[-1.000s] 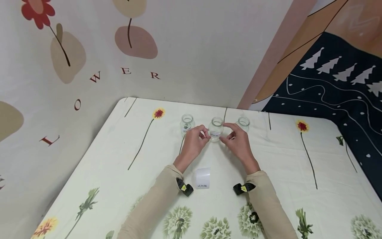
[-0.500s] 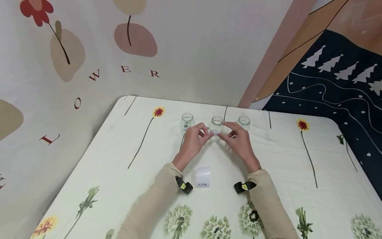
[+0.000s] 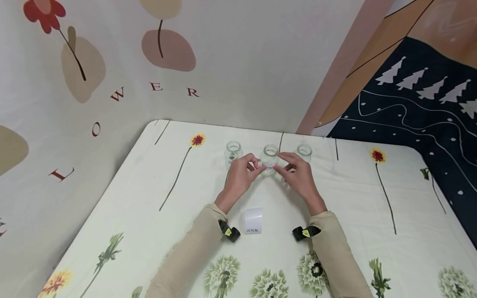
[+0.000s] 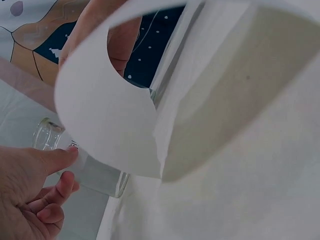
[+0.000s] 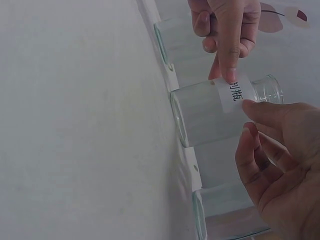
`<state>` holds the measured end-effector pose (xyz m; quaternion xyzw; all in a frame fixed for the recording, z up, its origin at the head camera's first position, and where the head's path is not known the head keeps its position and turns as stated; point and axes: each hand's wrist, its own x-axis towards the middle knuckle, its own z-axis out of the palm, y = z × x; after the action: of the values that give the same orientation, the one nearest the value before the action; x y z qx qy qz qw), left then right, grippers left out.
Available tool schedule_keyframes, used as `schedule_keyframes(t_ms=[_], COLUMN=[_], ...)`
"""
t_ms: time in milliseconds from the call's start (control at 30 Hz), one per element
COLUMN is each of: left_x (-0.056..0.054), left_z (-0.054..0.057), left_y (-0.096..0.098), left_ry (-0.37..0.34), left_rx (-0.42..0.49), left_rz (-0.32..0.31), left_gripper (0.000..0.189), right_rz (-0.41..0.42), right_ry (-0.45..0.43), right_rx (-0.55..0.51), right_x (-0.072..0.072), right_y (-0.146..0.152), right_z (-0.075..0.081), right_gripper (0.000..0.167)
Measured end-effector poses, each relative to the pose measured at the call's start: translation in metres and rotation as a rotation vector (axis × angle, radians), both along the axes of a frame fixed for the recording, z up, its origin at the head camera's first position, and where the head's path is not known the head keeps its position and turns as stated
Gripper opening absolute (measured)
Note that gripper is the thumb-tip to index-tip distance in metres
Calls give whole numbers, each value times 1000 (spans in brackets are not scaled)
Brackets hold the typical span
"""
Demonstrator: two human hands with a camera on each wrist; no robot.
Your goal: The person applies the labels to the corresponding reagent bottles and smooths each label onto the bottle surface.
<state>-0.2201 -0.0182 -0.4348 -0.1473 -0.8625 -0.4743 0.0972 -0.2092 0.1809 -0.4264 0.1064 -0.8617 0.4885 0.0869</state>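
In the head view a clear glass jar (image 3: 270, 155) stands upright on the table between both hands. A small white label (image 5: 231, 100) with dark printed characters lies on its side, seen close in the right wrist view. My left hand (image 3: 239, 176) holds the jar from the left, its thumb on the label's left part. From the right, my right hand (image 3: 299, 174) holds the same jar, with the thumb at the label's other end. The fingertips behind the glass are partly hidden.
A second glass jar (image 3: 232, 150) stands left of the hands, and a third jar (image 3: 304, 151) stands to the right, partly hidden. A white label roll (image 3: 253, 221) sits between the forearms on the flowered tablecloth (image 3: 179, 231). Printed fabric walls rise behind and at the left.
Both thumbs have moved inward from the jar's sides onto the label over the past second. The jar stays in about the same place, and the roll has not moved.
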Motion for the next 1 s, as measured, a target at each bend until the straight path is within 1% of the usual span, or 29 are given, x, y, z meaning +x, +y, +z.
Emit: schedule_keyframes(t_ms=[367, 567, 700, 1000], left_x=[-1, 0, 0, -1], left_z=[0, 0, 0, 1], left_y=[0, 1, 1, 0], left_ry=[8, -9, -16, 10], left_rx=[12, 4, 5, 13], left_rz=[14, 20, 16, -5], left_gripper=[34, 35, 36, 36], right_rz=[-16, -18, -14, -4], right_ry=[6, -5, -13, -20], right_rx=[-7, -13, -18, -15], right_x=[0, 0, 0, 0], right_y=[0, 2, 2, 2], right_z=[1, 1, 0, 0], right_gripper=[41, 40, 38, 38])
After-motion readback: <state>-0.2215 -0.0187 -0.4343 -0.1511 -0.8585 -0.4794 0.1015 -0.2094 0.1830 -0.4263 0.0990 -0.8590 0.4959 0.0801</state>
